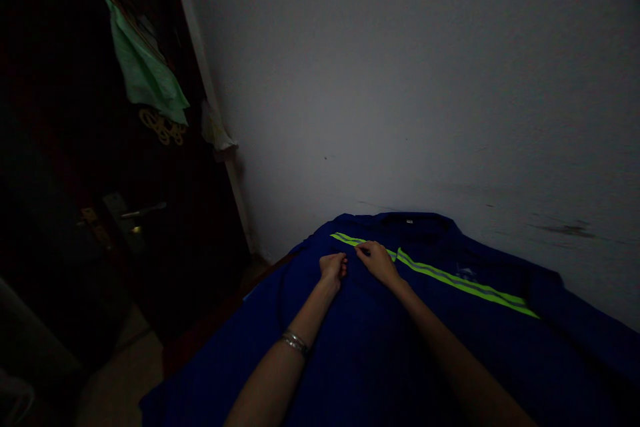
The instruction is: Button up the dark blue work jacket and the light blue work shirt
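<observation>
A dark blue work jacket (480,340) lies spread out, its collar towards the wall. Across its chest runs a yellow-green reflective stripe (465,281) with a grey middle line. My left hand (333,268), below a silver bracelet (295,341), is closed at the jacket's left chest, just under the stripe. Close beside it, my right hand (377,260) covers part of the stripe, with thumb and forefinger pinched together at the jacket's cloth. The light is dim, and the exact bit of cloth between the fingers is hard to make out.
A pale wall (400,113) rises right behind the collar. To the left stands a dark door (165,247) with a metal handle (143,211), and a light green cloth (145,70) hangs on it. A whitish bag (217,130) hangs by the door frame.
</observation>
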`<act>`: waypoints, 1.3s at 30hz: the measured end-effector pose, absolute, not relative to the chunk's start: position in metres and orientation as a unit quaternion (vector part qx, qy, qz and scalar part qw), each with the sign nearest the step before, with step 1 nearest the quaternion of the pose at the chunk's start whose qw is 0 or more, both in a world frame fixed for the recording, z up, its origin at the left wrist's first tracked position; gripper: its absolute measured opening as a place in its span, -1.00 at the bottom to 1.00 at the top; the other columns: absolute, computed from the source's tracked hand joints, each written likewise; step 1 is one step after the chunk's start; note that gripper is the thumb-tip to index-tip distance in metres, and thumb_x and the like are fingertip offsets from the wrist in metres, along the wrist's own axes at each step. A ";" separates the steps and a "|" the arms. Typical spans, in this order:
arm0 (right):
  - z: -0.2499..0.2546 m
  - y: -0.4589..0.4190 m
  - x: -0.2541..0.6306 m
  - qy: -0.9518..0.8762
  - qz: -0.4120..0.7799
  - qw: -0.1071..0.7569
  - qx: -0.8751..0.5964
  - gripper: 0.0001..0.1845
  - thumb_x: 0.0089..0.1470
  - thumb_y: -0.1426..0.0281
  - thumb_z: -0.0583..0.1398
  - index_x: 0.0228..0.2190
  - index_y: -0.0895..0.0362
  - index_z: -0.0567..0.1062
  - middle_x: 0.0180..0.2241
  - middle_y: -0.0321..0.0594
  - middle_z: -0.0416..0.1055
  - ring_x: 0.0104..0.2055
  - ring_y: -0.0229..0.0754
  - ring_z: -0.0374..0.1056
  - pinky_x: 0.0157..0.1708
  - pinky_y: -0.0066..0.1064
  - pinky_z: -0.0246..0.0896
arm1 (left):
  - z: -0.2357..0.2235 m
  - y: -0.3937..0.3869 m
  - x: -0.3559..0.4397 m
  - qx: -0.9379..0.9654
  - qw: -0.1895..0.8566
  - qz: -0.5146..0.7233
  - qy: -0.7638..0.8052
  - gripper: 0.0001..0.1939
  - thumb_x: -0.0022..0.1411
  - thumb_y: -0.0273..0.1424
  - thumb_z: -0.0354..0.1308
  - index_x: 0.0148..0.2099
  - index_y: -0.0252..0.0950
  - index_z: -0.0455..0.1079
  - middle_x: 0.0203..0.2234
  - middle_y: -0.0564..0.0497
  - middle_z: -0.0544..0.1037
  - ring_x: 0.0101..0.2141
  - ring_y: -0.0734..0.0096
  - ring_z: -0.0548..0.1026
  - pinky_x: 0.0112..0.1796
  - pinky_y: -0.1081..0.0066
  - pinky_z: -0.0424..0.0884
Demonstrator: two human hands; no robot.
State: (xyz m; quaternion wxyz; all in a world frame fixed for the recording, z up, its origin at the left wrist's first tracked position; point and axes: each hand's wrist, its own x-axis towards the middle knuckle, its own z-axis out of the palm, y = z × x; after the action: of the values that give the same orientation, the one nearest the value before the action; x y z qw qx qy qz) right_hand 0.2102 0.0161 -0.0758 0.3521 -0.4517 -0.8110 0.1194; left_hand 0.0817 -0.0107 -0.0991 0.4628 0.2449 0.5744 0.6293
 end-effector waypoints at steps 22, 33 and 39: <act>-0.075 0.043 0.201 -0.711 0.326 0.292 -0.550 -0.72 -0.15 0.48 0.16 -0.30 0.20 0.49 -0.48 -0.25 0.48 -0.49 -0.32 0.37 -0.54 -0.61 0.17 | -0.086 -0.017 0.086 0.263 0.477 0.628 0.556 -0.84 -0.13 -0.42 0.17 -0.57 -0.38 0.25 -0.72 0.11 0.31 -0.77 0.69 0.17 -0.76 0.59 0.02; -0.068 0.043 0.196 -0.687 0.375 0.299 -0.546 -0.65 -0.16 0.52 0.15 -0.23 0.22 0.45 -0.54 -0.27 0.43 -0.61 -0.40 0.28 -0.64 -0.64 0.13 | -0.089 -0.022 0.085 0.260 0.484 0.668 0.501 -0.87 -0.17 -0.43 0.14 -0.57 -0.39 0.26 -0.72 0.10 0.31 -0.76 0.68 0.16 -0.74 0.59 -0.02; -0.067 0.044 0.192 -0.676 0.382 0.300 -0.554 -0.62 -0.17 0.54 0.17 -0.20 0.22 0.43 -0.60 -0.31 0.38 -0.67 -0.42 0.22 -0.66 -0.63 0.11 | -0.091 -0.025 0.084 0.277 0.483 0.673 0.487 -0.84 -0.20 -0.41 0.17 -0.56 -0.41 0.27 -0.71 0.10 0.31 -0.75 0.69 0.15 -0.74 0.59 -0.03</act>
State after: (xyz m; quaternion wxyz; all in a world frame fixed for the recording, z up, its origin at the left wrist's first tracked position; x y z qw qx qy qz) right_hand 0.1920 0.0436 -0.0670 0.3002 -0.5536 -0.6763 0.3821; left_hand 0.0842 -0.0250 -0.0908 0.4825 0.2767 0.4869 0.6734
